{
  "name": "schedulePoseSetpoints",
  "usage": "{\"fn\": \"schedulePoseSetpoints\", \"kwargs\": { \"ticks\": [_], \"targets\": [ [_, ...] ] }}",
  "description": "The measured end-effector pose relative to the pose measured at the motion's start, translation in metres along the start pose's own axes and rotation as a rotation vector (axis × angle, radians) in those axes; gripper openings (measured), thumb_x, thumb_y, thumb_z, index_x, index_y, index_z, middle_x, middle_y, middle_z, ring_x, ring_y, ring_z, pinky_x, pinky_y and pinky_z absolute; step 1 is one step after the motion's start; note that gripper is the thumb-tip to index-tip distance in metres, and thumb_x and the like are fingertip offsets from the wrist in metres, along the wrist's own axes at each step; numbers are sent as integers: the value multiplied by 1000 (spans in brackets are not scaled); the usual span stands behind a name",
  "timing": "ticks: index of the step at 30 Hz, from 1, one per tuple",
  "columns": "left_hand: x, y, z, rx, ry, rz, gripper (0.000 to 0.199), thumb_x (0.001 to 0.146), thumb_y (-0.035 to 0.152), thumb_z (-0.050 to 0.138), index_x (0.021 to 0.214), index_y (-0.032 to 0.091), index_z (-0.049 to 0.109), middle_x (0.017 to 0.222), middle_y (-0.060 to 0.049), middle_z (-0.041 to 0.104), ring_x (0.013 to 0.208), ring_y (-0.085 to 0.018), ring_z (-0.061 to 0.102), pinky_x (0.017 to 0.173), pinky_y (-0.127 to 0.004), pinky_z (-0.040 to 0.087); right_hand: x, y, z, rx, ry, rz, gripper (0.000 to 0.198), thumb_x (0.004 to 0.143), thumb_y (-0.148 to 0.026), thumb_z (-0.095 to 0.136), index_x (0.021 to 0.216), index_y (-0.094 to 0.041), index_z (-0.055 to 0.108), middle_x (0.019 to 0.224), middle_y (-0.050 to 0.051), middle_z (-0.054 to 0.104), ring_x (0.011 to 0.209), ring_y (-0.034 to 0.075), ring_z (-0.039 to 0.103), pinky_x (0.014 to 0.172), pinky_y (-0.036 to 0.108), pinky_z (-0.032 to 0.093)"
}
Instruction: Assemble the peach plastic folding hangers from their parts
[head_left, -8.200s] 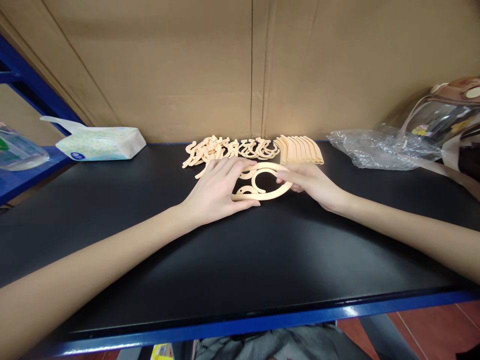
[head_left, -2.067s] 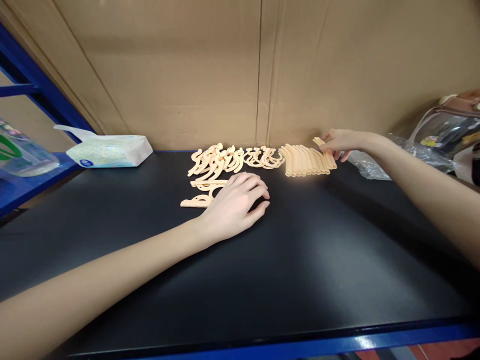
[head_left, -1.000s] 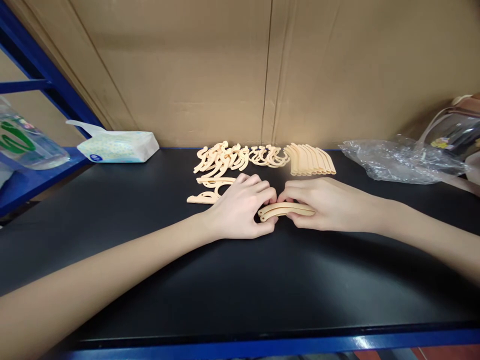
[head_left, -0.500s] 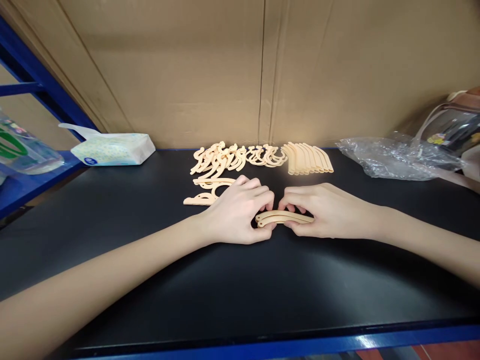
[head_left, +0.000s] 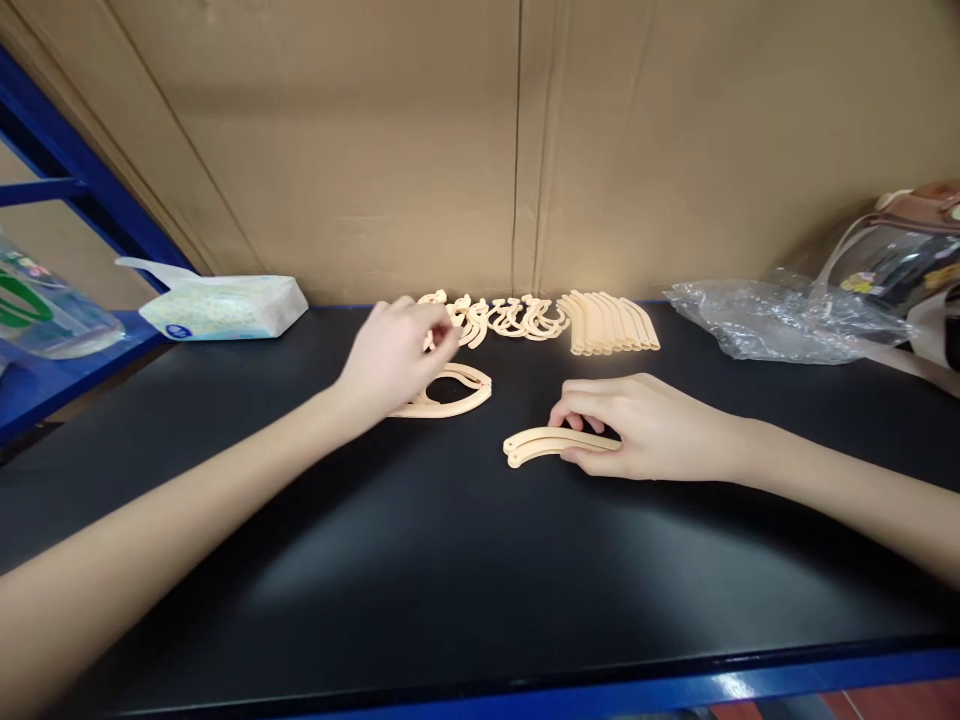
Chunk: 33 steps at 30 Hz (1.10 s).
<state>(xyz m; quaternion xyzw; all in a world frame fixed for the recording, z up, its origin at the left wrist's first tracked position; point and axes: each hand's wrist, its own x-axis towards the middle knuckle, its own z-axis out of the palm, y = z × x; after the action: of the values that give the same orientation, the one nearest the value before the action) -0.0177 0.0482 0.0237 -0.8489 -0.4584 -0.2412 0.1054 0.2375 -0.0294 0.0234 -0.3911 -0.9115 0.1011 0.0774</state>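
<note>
The fanned row of curved beige strips (head_left: 611,325) lies toward the back of the black table (head_left: 480,570), near the brown cardboard (head_left: 360,150), and I take every place from that row. In front of it, closer to the table's front edge, the person's right hand (head_left: 630,425) has thumb and fingers closed around a pair of curved strips (head_left: 544,437); these lie one beside the other, their near-flush, rounded ends sticking out leftward past the fingertips. Well left of the row, the left hand (head_left: 405,350) is raised with its fingers curled inward, and I can't tell whether anything is pinched in them. It hides part of the hook-ended pieces (head_left: 476,325), which lie left of the row, beyond the small crescent pieces (head_left: 541,318) just beside it. In front and to the left of the row lies an almond-shaped beige loop (head_left: 454,408), its left end hidden by that same hand. A tissue pack (head_left: 225,308) sits far left of the row, and a crumpled clear bag (head_left: 780,320) lies to its right.
</note>
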Motion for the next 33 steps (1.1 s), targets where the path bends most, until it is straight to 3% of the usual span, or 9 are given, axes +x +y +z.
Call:
{"fn": "schedulePoseSetpoints", "kwargs": {
  "ticks": [6,13,19,23,28,33],
  "targets": [
    [7,-45,-3,72,-44,-204,18,86,34,47,77,22,57,75,-6,66,81,-26,57,66,-36,43,0,2,1,40,10,1,29,87,-46,54,97,-20,62,83,-1,61,64,11,53,57,25,35],
    [5,-45,-2,158,-104,-303,30,85,49,49,75,21,56,84,-8,68,87,-30,59,65,-38,45,2,11,1,54,107,107,36,91,-49,46,106,-20,61,74,-1,63,63,12,56,59,25,37],
    [0,-33,0,358,-103,-164,32,87,44,44,86,16,59,86,-14,65,91,-33,58,72,-40,45,6,20,2,-91,207,195,23,91,-36,49,99,-20,63,72,-2,64,62,12,57,57,24,35],
    [-3,-33,2,462,-148,-149,34,90,37,36,91,12,61,87,-17,65,92,-34,58,75,-43,44,7,27,1,-227,216,231,20,90,-29,48,95,-20,65,80,0,67,71,14,60,58,26,36],
    [0,-29,3,359,-108,-141,34,90,37,38,98,13,61,94,-17,64,97,-35,56,80,-44,42,11,37,-2,-334,282,190,21,91,-27,48,91,-19,67,90,3,69,85,18,62,66,28,40],
    [-1,-5,4,117,-112,52,39,93,44,37,105,15,61,108,-12,63,102,-29,54,90,-43,42,25,51,-8,-529,305,132,27,93,-27,43,95,-17,68,96,9,67,90,22,59,68,31,38]
  ]
}}
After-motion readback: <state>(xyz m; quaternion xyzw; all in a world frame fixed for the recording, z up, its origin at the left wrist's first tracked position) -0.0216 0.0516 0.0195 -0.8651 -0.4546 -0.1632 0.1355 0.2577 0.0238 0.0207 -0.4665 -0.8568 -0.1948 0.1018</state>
